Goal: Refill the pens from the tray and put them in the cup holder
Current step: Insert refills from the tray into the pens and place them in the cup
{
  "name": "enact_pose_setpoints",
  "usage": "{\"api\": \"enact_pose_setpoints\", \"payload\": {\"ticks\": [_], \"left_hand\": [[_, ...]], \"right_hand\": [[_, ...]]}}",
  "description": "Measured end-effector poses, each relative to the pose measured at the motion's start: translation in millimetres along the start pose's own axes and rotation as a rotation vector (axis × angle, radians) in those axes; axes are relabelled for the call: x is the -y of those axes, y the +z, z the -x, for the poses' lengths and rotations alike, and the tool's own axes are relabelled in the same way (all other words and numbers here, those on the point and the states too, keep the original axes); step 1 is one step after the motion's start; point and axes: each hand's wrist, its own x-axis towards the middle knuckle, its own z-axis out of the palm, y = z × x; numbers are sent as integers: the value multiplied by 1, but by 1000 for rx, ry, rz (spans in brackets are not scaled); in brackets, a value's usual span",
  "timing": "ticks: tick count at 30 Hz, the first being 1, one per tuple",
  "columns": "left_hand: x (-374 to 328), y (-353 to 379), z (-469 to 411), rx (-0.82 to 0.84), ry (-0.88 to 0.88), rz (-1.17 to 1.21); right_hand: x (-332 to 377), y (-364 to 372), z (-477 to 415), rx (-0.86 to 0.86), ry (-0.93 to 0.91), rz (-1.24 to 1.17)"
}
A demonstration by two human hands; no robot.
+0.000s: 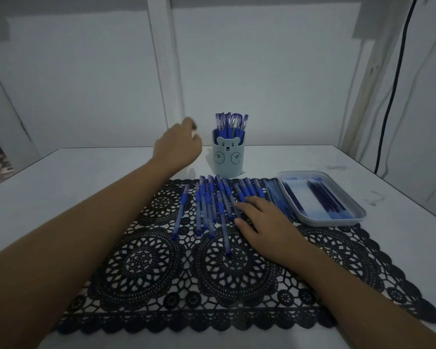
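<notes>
A pale blue cup holder with a bear face stands at the back of the table with several capped blue pens upright in it. Several more blue pens lie side by side on the black lace mat. A grey-white tray to the right holds dark refills. My left hand hovers in the air just left of the cup holder, fingers loosely curled, holding nothing. My right hand lies flat on the mat, its fingers touching the rightmost pens.
The white table meets a white wall behind. A black cable hangs down at the right. A few loose clear pen parts lie between the pens and the tray.
</notes>
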Motion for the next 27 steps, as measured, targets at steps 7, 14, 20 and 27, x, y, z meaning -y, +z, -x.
{"api": "enact_pose_setpoints", "payload": {"ticks": [7,14,20,27], "left_hand": [[36,11,67,484,-106,-308],[37,0,81,450,-117,-492],[40,-4,126,127,122,-397],[31,16,147,-106,701,-236]], "right_hand": [[0,1,-1,4,10,-9],[1,-2,2,-4,14,36],[12,-8,2,-295,-144,90],[34,-2,9,-260,-313,321]]}}
